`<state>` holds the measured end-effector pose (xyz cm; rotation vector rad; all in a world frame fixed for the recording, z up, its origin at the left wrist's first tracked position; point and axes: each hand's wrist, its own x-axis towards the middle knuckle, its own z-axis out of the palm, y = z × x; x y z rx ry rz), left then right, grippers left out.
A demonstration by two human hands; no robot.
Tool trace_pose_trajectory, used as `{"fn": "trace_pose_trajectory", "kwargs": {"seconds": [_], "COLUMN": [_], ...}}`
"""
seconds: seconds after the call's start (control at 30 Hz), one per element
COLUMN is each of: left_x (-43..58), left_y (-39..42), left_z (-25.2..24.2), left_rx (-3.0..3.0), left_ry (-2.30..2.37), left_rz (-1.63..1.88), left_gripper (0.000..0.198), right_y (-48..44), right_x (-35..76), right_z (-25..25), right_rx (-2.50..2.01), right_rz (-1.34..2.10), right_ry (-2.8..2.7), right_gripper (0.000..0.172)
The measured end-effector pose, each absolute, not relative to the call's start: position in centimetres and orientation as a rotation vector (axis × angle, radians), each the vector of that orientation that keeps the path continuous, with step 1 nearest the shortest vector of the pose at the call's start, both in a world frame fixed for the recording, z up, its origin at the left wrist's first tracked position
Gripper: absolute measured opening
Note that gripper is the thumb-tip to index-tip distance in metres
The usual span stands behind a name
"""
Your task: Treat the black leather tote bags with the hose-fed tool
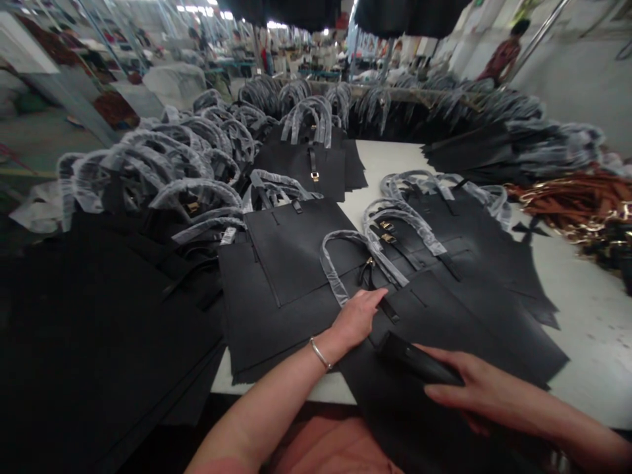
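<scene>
My left hand, with a silver bangle at the wrist, is closed on the top edge of a black bag panel beside its plastic-wrapped handle. A short black strap lies by its fingertips. Lower right, my right hand grips a folded-over part of the black panel between thumb and fingers. The panel hangs over the table's front edge toward my lap. Under and beyond it lie overlapping black panels with wrapped handles and small gold buckles.
More black panels lie in the middle, and a big pile with wrapped handles fills the left. Brown straps with gold hardware lie at right on the white table. A person is at the far right.
</scene>
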<state>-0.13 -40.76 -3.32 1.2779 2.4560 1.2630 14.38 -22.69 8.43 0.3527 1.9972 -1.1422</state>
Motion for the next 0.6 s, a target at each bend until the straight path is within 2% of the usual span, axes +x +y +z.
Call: {"fn": "trace_pose_trajectory", "kwargs": {"seconds": [0.27,0.43,0.53,0.6], "left_x": [-0.7,-1.0,-1.3,-1.8], "left_y": [-40.4,-41.1,-42.4,-43.2], "left_z": [-3.9,-3.4,-2.3,-1.6], "left_rx": [1.141,1.098,0.882,0.582], "left_ry": [2.338,2.282,2.660,3.021], "left_rz": [1.369,1.630,1.659,1.464], "left_gripper": [0.054,0.048,0.042,0.048], "right_y": [-25.4,-24.6,-22.4,-21.0], "right_x": [12.2,13.2,14.4,15.3], "right_z": [8.5,8.0,8.2,8.3], "right_rx": [0.185,0.192,0.361,0.474], "right_rz": [-1.129,-1.172,-1.198,-1.192], "right_ry": [2.058,2.208,2.336,2.370], "right_gripper": [0.075,0.080,0.087,0.093]}}
